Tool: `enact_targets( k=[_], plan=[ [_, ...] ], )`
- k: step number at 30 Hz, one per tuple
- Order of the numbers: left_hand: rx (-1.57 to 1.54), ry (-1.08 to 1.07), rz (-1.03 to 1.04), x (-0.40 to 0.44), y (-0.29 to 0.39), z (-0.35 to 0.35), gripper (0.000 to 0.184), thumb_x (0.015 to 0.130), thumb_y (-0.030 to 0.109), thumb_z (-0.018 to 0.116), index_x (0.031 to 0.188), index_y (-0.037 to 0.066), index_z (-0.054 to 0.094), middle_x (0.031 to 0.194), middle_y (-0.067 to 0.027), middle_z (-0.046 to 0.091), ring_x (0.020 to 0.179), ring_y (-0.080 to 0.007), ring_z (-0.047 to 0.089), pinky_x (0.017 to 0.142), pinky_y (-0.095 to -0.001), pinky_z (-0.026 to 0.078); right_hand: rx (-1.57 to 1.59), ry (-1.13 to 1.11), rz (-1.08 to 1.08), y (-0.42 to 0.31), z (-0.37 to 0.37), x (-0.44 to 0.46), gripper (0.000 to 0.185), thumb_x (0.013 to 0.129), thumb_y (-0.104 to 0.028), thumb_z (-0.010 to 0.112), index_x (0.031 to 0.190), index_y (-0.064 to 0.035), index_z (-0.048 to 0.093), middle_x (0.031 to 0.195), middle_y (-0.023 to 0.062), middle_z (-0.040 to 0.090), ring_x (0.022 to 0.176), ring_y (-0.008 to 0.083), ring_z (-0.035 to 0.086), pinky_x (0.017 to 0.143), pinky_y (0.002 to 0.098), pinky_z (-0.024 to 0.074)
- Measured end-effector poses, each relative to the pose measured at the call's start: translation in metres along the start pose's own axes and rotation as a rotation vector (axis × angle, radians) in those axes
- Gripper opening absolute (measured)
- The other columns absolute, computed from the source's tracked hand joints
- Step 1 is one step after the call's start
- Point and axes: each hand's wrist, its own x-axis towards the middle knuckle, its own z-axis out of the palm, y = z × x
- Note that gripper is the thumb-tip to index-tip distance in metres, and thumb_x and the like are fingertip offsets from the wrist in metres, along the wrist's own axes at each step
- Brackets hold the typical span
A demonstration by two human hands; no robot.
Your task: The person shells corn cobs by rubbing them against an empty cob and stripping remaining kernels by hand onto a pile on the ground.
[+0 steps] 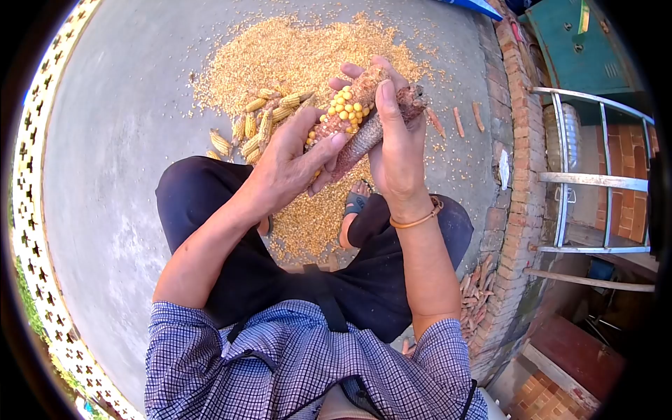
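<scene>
My left hand [290, 157] is wrapped round a partly shelled corn cob [348, 108], its thumb along the near side. A patch of yellow kernels clings to this cob; much of the rest is bare and reddish. My right hand [400, 143] grips a stripped corn cob [362, 145], thumb pointing up and away. Both cobs lie slanted side by side, pressed together between my palms; some fingers are hidden behind them. Beyond my left hand, several unshelled ears of corn [264, 126] rest at the edge of the kernel pile [280, 59].
More loose kernels [308, 227] lie between my feet. A few bare cobs [458, 121] are on the concrete floor [119, 140] at right, with a heap of cobs [477, 294] beside my knee. A brick edge [521, 175] and a metal railing [595, 180] border the right side.
</scene>
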Motion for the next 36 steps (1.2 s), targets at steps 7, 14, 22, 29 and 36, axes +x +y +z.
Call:
enact_targets(
  k=[7,14,22,29,36],
  plan=[
    [0.302,0.171,0.139,0.007,-0.013,0.008,0.029,0.103,0.025,0.046,0.111,-0.003,0.05,0.074,-0.0119,0.057,0.064,-0.021,0.056,0.054,-0.0331,0.043,-0.034,0.061,-0.05,0.0,0.008,-0.002,0.048,0.102,-0.021,0.048,0.143,-0.003,0.031,0.127,0.0215,0.054,0.113,0.0306,0.06,0.091,0.0406,0.0537],
    [0.609,0.199,0.119,0.004,-0.01,0.03,0.033,0.102,0.021,0.045,0.121,-0.006,0.046,0.085,-0.0308,0.062,0.075,-0.0452,0.063,0.065,-0.0486,0.048,-0.135,0.357,-0.016,0.007,0.017,-0.01,0.046,0.096,-0.012,0.057,0.137,0.0003,0.038,0.099,0.0163,0.065,0.088,0.024,0.067,0.077,0.0353,0.0569],
    [-0.425,-0.065,-0.098,0.007,-0.007,0.024,0.039,0.105,0.041,0.038,0.114,0.004,0.05,0.075,-0.0027,0.047,0.056,-0.0089,0.043,0.049,-0.0198,0.036,-0.295,0.438,-0.155,0.032,-0.003,0.004,0.032,0.094,-0.021,0.066,0.111,0.0044,0.057,0.096,0.006,0.063,0.087,0.01,0.058,0.078,0.0262,0.0492],
    [-0.359,-0.036,-0.085,0.01,-0.014,0.01,0.037,0.104,0.037,0.042,0.109,0.002,0.053,0.076,-0.005,0.051,0.059,-0.0095,0.048,0.051,-0.0223,0.037,-0.128,0.263,0.027,0.016,-0.008,0.005,0.029,0.095,-0.027,0.065,0.103,0.0008,0.063,0.097,0.0058,0.065,0.089,0.0112,0.06,0.08,0.0278,0.0496],
    [0.934,0.3,0.327,0.015,-0.025,0.017,0.033,0.097,0.028,0.055,0.086,-0.001,0.045,0.073,-0.0223,0.059,0.069,-0.0403,0.06,0.059,-0.0471,0.047,0.172,0.274,0.143,-0.002,0.008,0.0,0.023,0.096,-0.022,0.061,0.101,-0.0001,0.061,0.094,0.01,0.067,0.088,0.0187,0.066,0.077,0.0331,0.0549]
  ],
)
